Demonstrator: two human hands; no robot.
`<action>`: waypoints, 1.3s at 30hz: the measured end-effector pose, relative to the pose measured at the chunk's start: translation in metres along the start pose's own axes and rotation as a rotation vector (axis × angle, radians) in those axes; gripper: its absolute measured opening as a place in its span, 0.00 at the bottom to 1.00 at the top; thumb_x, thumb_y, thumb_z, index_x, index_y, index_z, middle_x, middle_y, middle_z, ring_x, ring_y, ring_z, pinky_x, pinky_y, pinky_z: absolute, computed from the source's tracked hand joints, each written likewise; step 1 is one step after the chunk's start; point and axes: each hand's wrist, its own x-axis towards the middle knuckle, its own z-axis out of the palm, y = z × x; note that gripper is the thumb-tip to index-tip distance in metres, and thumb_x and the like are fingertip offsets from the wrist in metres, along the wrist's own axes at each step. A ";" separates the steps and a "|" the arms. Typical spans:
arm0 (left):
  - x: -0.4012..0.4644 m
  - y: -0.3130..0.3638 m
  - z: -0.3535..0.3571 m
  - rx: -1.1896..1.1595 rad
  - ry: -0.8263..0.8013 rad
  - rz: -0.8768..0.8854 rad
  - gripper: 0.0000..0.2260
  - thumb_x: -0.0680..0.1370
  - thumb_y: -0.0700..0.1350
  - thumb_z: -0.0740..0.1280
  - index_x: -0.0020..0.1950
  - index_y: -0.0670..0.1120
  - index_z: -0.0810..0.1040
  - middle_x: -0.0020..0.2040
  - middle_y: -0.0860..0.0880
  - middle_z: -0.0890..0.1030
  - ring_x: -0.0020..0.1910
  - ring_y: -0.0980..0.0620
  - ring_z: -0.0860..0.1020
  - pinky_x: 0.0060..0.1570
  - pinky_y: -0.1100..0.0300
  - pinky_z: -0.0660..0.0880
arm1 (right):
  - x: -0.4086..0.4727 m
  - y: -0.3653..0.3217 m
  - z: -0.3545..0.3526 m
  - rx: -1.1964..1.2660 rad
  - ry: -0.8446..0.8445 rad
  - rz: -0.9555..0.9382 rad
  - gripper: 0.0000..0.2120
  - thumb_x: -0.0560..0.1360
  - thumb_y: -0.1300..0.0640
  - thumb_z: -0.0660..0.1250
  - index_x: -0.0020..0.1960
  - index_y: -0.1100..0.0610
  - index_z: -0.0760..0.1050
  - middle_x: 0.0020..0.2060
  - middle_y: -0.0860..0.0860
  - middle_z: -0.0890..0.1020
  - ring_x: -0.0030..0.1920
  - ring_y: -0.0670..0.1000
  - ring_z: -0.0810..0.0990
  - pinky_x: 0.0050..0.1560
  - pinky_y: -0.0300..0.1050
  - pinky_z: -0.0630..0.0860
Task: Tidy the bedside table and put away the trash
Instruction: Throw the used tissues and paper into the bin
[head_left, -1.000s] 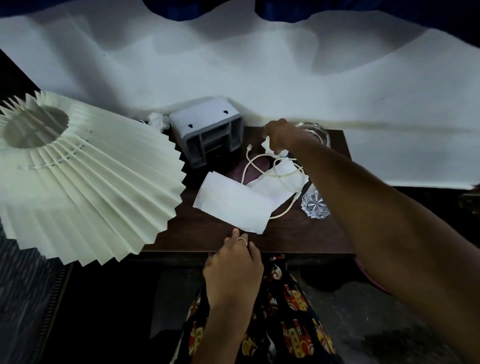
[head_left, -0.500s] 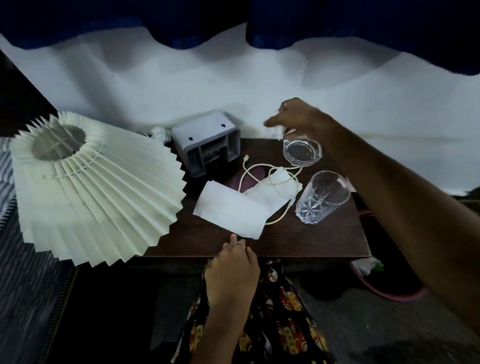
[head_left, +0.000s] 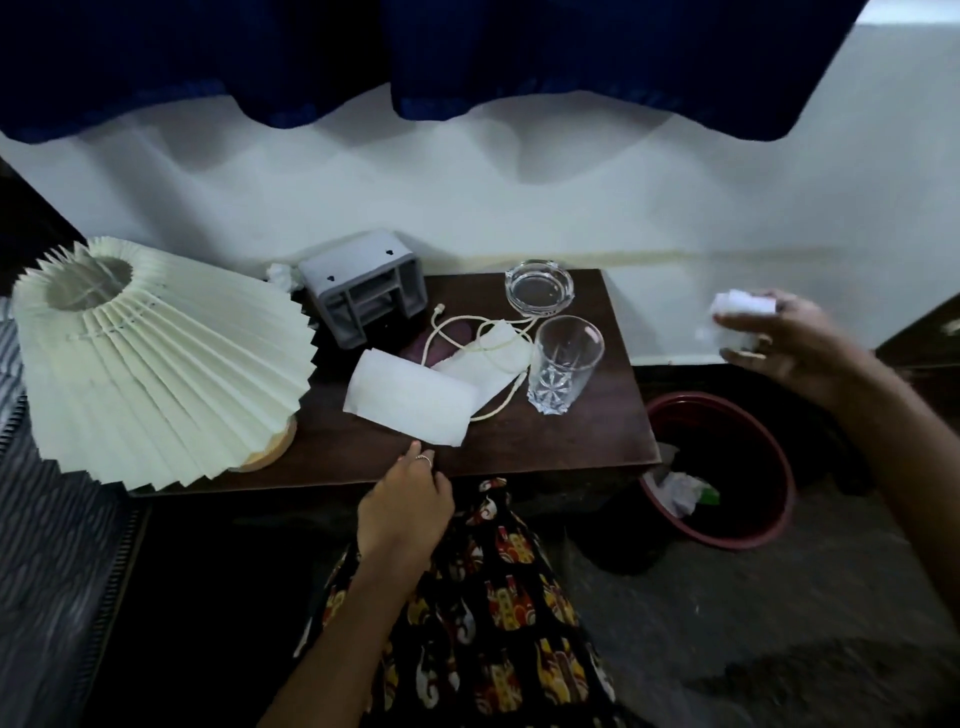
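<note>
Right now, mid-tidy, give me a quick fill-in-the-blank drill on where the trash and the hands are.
1. The right hand holds a crumpled white ____.
2. The red bin stands on the floor to the ____ of the bedside table.
3. The left hand rests at the table's ____ edge, near the flat tissue.
4. The drinking glass stands ____.

Missing words: tissue; right; front; upright
</note>
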 end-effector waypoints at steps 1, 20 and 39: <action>0.001 -0.001 0.000 0.009 0.003 -0.003 0.20 0.80 0.50 0.55 0.72 0.51 0.67 0.76 0.56 0.61 0.69 0.51 0.69 0.59 0.52 0.71 | 0.002 0.018 -0.012 0.005 0.041 0.054 0.20 0.70 0.64 0.71 0.60 0.56 0.74 0.54 0.55 0.80 0.53 0.54 0.80 0.41 0.39 0.82; 0.005 -0.020 -0.001 0.029 0.045 -0.149 0.25 0.80 0.50 0.54 0.76 0.46 0.56 0.78 0.49 0.54 0.76 0.50 0.57 0.69 0.48 0.64 | 0.012 0.056 -0.009 -0.059 0.469 0.097 0.19 0.74 0.58 0.66 0.64 0.60 0.71 0.45 0.61 0.77 0.35 0.45 0.70 0.58 0.51 0.76; 0.027 -0.040 0.001 -0.023 0.105 -0.151 0.26 0.81 0.58 0.51 0.77 0.53 0.52 0.78 0.55 0.49 0.77 0.54 0.48 0.73 0.52 0.54 | 0.073 -0.088 0.434 -1.253 -0.756 -1.031 0.11 0.73 0.61 0.66 0.56 0.56 0.78 0.53 0.53 0.79 0.53 0.53 0.78 0.48 0.43 0.73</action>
